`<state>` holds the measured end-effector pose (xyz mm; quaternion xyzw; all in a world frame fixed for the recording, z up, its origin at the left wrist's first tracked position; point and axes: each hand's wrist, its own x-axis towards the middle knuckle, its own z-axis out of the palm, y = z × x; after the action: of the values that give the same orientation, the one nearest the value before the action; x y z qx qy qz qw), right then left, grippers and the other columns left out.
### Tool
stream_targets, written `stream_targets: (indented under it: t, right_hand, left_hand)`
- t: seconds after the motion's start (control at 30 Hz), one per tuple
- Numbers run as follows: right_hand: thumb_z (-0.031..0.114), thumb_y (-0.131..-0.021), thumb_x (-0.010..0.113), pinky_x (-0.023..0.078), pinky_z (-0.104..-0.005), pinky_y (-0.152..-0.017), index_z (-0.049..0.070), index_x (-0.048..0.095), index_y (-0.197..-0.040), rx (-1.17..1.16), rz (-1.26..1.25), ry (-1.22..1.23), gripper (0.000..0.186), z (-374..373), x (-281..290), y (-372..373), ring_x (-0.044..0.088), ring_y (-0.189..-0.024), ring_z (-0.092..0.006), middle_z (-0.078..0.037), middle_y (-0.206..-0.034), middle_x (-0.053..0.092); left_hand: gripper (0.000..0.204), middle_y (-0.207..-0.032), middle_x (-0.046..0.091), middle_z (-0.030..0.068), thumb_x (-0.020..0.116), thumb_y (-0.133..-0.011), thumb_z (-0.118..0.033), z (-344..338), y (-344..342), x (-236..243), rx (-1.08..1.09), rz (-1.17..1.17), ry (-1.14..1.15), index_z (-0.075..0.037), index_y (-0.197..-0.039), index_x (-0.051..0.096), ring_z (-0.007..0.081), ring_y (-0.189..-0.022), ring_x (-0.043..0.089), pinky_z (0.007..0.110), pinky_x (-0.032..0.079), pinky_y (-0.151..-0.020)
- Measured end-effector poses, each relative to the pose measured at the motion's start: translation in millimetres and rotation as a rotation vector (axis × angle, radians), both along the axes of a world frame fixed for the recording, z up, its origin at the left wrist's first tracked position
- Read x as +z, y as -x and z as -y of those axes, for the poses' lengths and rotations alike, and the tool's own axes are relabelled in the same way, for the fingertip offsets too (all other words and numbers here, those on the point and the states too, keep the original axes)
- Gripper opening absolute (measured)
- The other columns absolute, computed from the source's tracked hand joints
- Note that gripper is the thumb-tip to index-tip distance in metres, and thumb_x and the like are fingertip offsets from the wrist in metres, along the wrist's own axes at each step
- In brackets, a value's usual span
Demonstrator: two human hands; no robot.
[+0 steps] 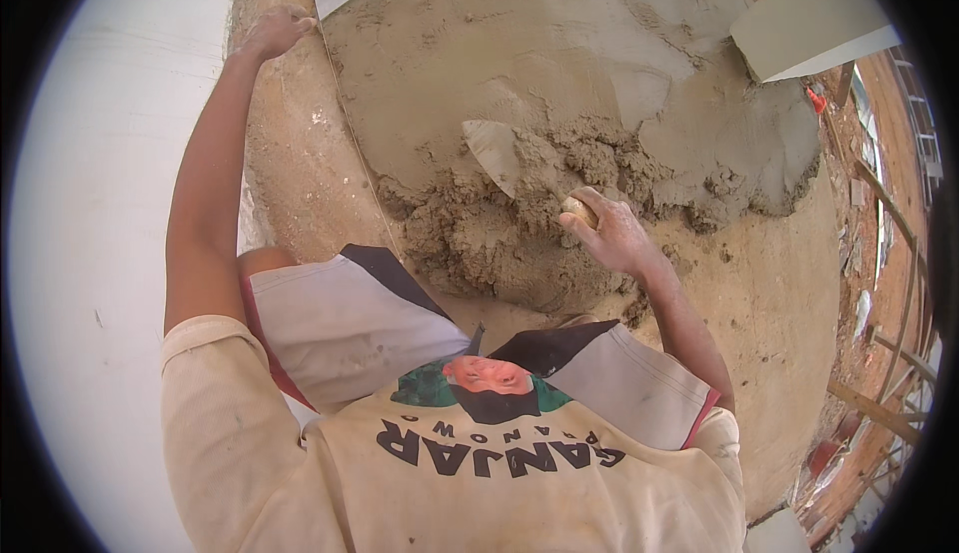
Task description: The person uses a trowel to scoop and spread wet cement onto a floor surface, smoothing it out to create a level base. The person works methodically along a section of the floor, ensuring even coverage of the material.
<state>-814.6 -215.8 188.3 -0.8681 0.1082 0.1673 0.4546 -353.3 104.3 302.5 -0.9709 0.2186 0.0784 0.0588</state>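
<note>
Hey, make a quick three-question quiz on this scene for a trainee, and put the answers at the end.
1. Multiple choice: what is the right hand gripping?
a) a brush
b) a trowel
c) a bucket

2. True or false: the left hand is on that same tool.

3. Fill in the blank: in the wet mortar, the part nearest the person is ____, not smooth.

Key:
1. b
2. False; the left hand is apart from it, past the mortar's left edge.
3. Lumpy
</note>
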Motion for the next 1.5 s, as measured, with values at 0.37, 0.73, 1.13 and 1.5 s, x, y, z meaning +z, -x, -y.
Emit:
stream_targets:
  t: [0.37, 0.73, 1.13, 1.5]
  right_hand:
    - [0.045, -0.097, 0.053, 0.051, -0.0495, -0.093, 0.004, 0.057, -0.131, 0.173, -0.284, 0.303, 0.053, -45, -17, -14, 0.063, -0.109, -0.0418, -0.025, -0.105, 0.070]
    - [0.050, -0.095, 0.056, 0.047, -0.0429, -0.103, -0.006, 0.055, -0.133, -0.003, -0.265, 0.294, 0.067, -21, 20, -56, 0.060, -0.122, -0.0387, -0.032, -0.126, 0.062]
    - [0.041, -0.096, 0.058, 0.050, -0.0459, -0.094, -0.002, 0.058, -0.130, -0.144, -0.209, 0.487, 0.055, -3, -1, -60, 0.065, -0.111, -0.0433, -0.029, -0.112, 0.068]
    - [0.039, -0.095, 0.056, 0.051, -0.0377, -0.072, -0.003, 0.062, -0.116, 0.085, -0.283, 0.232, 0.048, -3, -67, -30, 0.066, -0.079, -0.0242, -0.015, -0.085, 0.069]
  left_hand:
    - [0.050, -0.130, 0.064, 0.0188, 0.059, -0.094, -0.040, -62, -32, -57, -0.083, -0.079, 0.005, -0.004, -0.129, 0.064, 0.0338, -0.123, 0.059, 0.044, 0.044, -0.106]
    - [0.053, -0.133, 0.061, 0.0220, 0.058, -0.093, -0.042, -170, -31, -127, 0.075, -0.194, -0.104, -0.004, -0.130, 0.064, 0.0352, -0.126, 0.057, 0.044, 0.043, -0.107]
    - [0.054, -0.132, 0.061, 0.0219, 0.061, -0.090, -0.045, -226, -26, -158, 0.320, -0.265, 0.073, -0.006, -0.126, 0.067, 0.0375, -0.125, 0.056, 0.045, 0.043, -0.107]
    - [0.063, -0.128, 0.062, 0.0276, 0.062, -0.089, -0.051, -223, -20, -210, 0.389, -0.380, 0.162, 0.005, -0.118, 0.067, 0.0422, -0.120, 0.059, 0.046, 0.048, -0.101]
